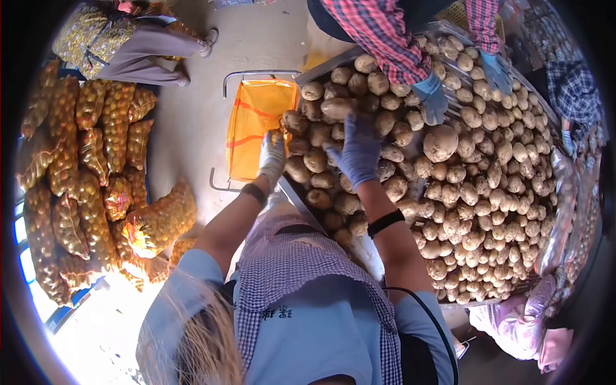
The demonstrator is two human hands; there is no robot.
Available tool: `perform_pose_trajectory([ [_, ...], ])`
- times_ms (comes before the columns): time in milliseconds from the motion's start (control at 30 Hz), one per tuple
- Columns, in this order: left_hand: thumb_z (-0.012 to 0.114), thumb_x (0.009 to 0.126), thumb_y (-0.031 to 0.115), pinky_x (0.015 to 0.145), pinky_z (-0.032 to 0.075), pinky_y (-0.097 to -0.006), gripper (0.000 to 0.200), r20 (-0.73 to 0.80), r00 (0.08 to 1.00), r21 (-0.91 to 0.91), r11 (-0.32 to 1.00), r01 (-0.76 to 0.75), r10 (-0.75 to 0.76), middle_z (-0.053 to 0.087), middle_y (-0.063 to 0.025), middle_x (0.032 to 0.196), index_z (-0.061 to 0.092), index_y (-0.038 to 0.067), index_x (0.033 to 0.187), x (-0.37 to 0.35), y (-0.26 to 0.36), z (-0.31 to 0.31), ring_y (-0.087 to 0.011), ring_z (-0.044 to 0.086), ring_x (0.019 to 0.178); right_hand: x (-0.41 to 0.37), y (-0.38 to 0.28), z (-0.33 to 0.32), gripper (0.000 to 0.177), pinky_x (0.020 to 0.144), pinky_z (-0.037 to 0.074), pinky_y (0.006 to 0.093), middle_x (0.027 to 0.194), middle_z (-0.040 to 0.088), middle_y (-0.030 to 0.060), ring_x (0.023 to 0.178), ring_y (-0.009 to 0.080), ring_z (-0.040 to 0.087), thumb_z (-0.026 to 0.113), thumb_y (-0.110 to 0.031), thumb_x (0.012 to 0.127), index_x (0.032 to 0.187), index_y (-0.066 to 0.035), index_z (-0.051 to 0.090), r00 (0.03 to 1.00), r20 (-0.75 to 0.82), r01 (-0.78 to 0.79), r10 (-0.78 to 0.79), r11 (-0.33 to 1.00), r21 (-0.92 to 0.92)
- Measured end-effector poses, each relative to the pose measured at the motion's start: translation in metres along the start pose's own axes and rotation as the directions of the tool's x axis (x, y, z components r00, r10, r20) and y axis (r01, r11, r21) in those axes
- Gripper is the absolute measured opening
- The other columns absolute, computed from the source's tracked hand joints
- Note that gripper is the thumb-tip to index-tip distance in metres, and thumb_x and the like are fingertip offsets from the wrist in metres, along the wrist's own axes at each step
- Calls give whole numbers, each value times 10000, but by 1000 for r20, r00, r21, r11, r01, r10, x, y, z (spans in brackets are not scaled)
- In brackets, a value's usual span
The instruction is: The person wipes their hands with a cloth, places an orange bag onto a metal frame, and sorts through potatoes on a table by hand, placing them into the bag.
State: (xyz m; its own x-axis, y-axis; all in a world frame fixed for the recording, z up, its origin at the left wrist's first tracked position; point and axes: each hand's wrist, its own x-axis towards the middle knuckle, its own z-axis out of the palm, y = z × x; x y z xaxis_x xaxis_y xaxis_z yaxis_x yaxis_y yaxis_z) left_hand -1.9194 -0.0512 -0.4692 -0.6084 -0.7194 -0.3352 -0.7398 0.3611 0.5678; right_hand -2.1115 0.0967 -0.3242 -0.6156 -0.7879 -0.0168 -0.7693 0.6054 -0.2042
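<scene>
Many potatoes (443, 142) lie heaped on a metal-edged sorting table (301, 204). My right hand (357, 154), in a bluish glove, is over the potatoes at the table's left end, with thumb and fingers apart. Just above its fingertips is a large potato (338, 108). My left hand (273, 157), in a whitish glove, is at the table's left edge, its fingers extended beside the potatoes and the mouth of an orange mesh bag (247, 138). The bag hangs open on a metal frame (224, 82). Both hands look slightly blurred.
Across the table, gloved hands (431, 96) of a person in plaid sleeves touch potatoes. More people stand at the right and upper left. Filled mesh sacks (99, 173) are stacked at the left, with one sack (163, 218) leaning out.
</scene>
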Motion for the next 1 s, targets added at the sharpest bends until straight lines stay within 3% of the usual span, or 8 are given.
perform_pose_trajectory([
  [100,628,827,382,1074,273,-483,698,-195,975,-130,988,83,-108,432,-195,1360,370,44,1381,-18,49,-48,-364,395,1257,-23,-25,-41,827,1020,333,532,1325,466,183,1202,354,458,711,-523,704,1362,-109,427,974,122,181,-193,978,102],
  [267,672,770,391,1087,243,-539,752,-140,812,253,814,-524,566,333,-161,1438,374,98,1395,-25,159,-67,-382,313,1314,-129,-48,27,671,1112,232,484,1302,482,157,1253,349,410,702,-441,735,1266,-83,502,954,77,184,-289,772,608],
  [467,687,738,346,1061,217,-617,663,16,773,439,691,-575,634,244,-112,1492,465,187,1342,-7,161,-48,-430,241,1330,-123,50,-32,762,1143,83,525,1517,229,197,1416,363,177,529,-581,844,1427,-117,375,946,-181,-247,268,960,130],
  [600,651,774,342,1069,225,-595,578,-24,810,476,719,-505,585,221,-107,1515,509,179,1310,-16,109,-54,-407,230,1355,-95,53,37,860,1130,25,574,1551,93,206,1432,370,84,519,-600,837,1491,-137,205,975,-196,-175,106,908,-380],
  [667,605,825,344,1075,224,-579,532,-57,916,506,803,-316,396,244,-124,1512,500,180,1320,-14,79,-55,-396,235,1361,-90,9,39,821,1129,34,582,1551,133,184,1423,376,129,551,-574,830,1482,-177,247,983,-60,-154,172,958,240],
  [733,570,864,346,1070,252,-549,529,-165,971,443,892,-86,175,312,-166,1478,466,150,1344,-18,59,-56,-416,269,1341,-83,-23,22,785,1135,63,570,1544,162,184,1403,384,199,590,-542,822,1457,-175,312,963,176,-238,204,950,203],
  [867,653,802,314,1029,317,-501,540,-308,830,272,879,-392,465,444,-197,1318,487,100,1269,-35,68,-58,-399,389,1222,-105,-16,6,780,1140,126,529,1502,228,227,1352,403,298,645,-470,805,1430,-111,348,991,48,40,-122,630,775],
  [1000,680,757,339,1056,279,-520,616,-136,754,91,766,-637,643,411,-156,1359,473,127,1298,-76,150,-50,-392,366,1248,-142,54,-16,845,1131,185,513,1527,163,236,1381,400,254,621,-530,801,1468,-137,281,872,-73,-455,484,856,244],
])
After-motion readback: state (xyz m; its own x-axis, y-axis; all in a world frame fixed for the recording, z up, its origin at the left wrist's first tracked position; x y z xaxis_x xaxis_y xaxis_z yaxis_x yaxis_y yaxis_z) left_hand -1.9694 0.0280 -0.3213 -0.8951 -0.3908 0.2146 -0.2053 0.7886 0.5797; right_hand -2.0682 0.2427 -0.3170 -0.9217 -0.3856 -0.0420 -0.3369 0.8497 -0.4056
